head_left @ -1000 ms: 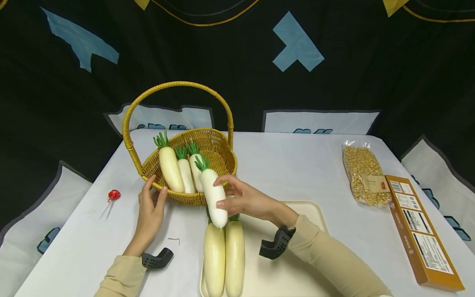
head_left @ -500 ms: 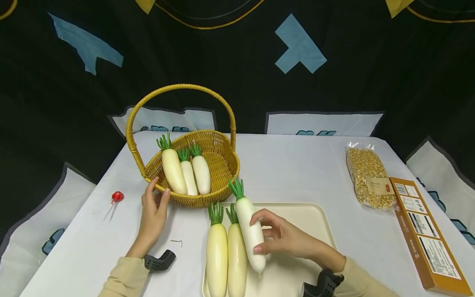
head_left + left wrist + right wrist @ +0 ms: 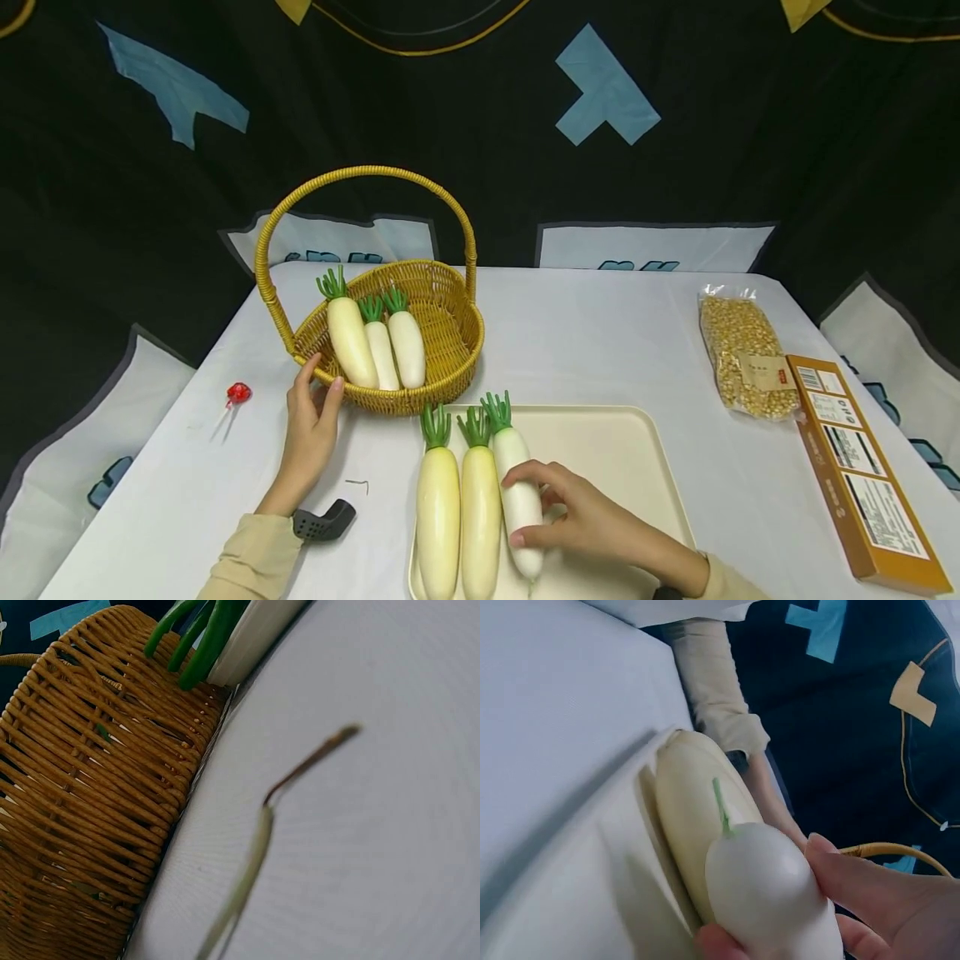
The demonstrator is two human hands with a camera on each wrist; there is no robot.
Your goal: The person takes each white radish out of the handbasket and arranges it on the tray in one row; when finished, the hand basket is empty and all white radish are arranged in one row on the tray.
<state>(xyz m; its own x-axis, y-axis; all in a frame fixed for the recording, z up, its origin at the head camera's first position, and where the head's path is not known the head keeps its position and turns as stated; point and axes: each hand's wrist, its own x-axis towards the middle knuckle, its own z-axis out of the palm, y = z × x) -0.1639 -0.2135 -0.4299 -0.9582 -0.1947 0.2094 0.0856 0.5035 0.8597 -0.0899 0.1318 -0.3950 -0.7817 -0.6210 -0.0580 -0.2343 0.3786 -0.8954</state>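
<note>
My right hand (image 3: 577, 512) pinches a white radish (image 3: 514, 467) with green tops between thumb and fingers, at the cream tray (image 3: 607, 442). In the right wrist view, the thin root tip of that radish (image 3: 761, 866) faces the camera. Left of it, two longer, yellowish radishes (image 3: 438, 508) lie side by side on the tray, tops pointing away. Behind the tray stands a yellow wicker basket (image 3: 390, 403) with an arched handle, holding three radishes (image 3: 351, 342). My left hand (image 3: 309, 429) touches its front-left rim with fingers fairly straight; the left wrist view shows only the wicker side.
A red-wrapped lollipop (image 3: 238, 393) lies left of the basket. A short bent twig (image 3: 358, 482) rests on the white table between left arm and tray. On the right are a bag of corn kernels (image 3: 742, 354) and a long orange box (image 3: 862, 475).
My right hand has carried the white radish from the basket's front rim right and toward me, down beside the two radishes on the tray. The left hand keeps its place at the basket.
</note>
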